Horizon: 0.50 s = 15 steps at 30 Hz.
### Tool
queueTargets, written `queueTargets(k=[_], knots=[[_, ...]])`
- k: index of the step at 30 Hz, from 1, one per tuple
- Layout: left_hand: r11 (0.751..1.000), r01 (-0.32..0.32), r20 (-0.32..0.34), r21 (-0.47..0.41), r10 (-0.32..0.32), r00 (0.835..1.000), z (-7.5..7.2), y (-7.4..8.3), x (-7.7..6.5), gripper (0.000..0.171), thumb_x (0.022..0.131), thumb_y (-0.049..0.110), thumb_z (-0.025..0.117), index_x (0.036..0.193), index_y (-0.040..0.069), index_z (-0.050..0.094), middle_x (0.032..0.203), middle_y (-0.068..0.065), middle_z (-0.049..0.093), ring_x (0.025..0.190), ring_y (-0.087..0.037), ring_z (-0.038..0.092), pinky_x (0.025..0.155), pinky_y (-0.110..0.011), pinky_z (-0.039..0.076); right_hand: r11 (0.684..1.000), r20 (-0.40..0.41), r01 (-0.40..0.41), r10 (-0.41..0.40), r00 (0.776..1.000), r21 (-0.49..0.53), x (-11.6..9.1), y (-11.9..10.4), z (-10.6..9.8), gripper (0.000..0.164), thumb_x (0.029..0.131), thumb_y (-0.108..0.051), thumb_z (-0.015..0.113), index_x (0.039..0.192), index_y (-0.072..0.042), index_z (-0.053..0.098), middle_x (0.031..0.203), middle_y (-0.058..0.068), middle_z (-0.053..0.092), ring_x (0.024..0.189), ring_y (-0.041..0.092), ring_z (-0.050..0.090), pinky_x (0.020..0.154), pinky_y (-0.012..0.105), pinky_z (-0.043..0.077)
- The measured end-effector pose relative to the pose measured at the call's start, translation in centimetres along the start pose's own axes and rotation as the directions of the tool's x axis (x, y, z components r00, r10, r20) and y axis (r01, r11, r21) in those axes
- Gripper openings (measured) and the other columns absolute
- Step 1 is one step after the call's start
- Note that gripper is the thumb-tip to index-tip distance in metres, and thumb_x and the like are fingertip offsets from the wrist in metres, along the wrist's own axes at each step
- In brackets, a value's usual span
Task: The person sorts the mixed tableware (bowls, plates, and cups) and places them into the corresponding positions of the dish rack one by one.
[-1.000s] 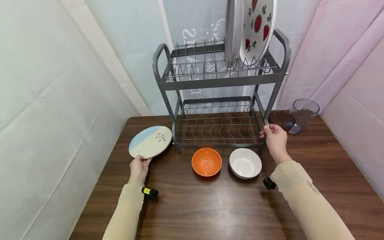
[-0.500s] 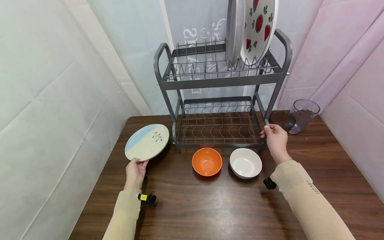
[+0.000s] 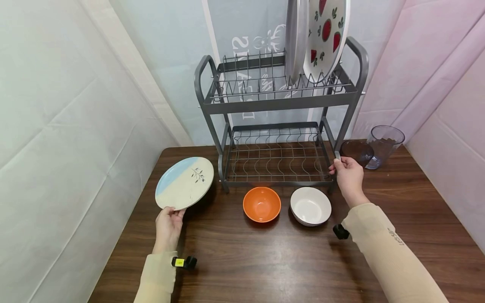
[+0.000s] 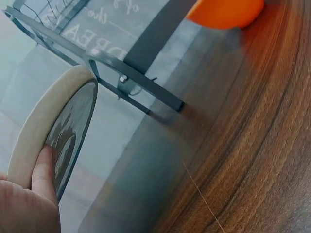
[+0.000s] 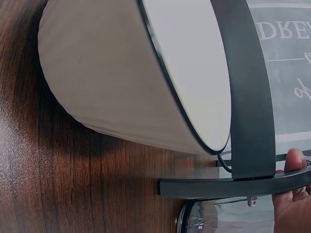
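Note:
My left hand (image 3: 169,227) pinches the near rim of a blue-and-cream plate (image 3: 183,183) with a small dark sprig on it. In the left wrist view the plate (image 4: 53,131) is seen edge-on, fingers beneath it, raised off the wooden table. At the other side, my right hand (image 3: 348,179) grips the lower right leg of a grey two-tier dish rack (image 3: 278,104). The right wrist view has that hand (image 5: 294,194) at the rack's leg (image 5: 218,187), thumb and fingers around the bar.
An orange bowl (image 3: 262,204) and a white bowl (image 3: 310,206) stand before the rack. Several large plates, one with red fruit motifs (image 3: 326,40), stand upright in the top tier. A clear glass (image 3: 382,147) and a dark glass bowl (image 3: 357,152) sit right of the rack.
My left hand has drawn the plate toward me and a little to the left, away from the rack. The right hand has stayed on the rack's leg.

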State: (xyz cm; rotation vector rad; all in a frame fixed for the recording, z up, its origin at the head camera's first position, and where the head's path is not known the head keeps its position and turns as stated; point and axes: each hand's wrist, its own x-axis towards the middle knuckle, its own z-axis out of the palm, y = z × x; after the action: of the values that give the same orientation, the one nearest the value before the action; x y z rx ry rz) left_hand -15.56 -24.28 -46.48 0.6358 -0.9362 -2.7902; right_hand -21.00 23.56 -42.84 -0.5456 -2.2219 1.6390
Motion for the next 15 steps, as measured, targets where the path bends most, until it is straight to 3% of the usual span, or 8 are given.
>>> queueTargets(k=[9,15], knots=[[0.999,-0.035,0.026,-0.032,0.036,0.999,0.7,0.3,-2.0,0.024,0.085,-0.01,0.027,0.098,0.001,0.043,0.088,-0.006,0.054,0.075,-0.016,0.06,0.066,-0.03,0.052,1.0,-0.003,0.005,-0.005,1.0,-0.026,0.1,0.0,-0.1,0.028,0.091,-0.02,0.045,0.105,0.003,0.051,0.056,-0.02,0.051,0.049,-0.005,0.053,0.056,0.012,0.046],[0.998,-0.057,0.04,0.034,0.056,0.998,1.7,0.4,-3.2,0.02,0.085,-0.009,0.028,0.09,0.001,0.044,0.081,-0.006,0.055,0.066,-0.014,0.059,0.061,-0.028,0.052,0.999,0.004,0.008,-0.008,1.0,-0.044,0.1,0.2,-0.1,0.03,0.091,-0.022,0.045,0.107,0.003,0.052,0.056,-0.02,0.051,0.05,-0.006,0.053,0.056,0.012,0.045]])
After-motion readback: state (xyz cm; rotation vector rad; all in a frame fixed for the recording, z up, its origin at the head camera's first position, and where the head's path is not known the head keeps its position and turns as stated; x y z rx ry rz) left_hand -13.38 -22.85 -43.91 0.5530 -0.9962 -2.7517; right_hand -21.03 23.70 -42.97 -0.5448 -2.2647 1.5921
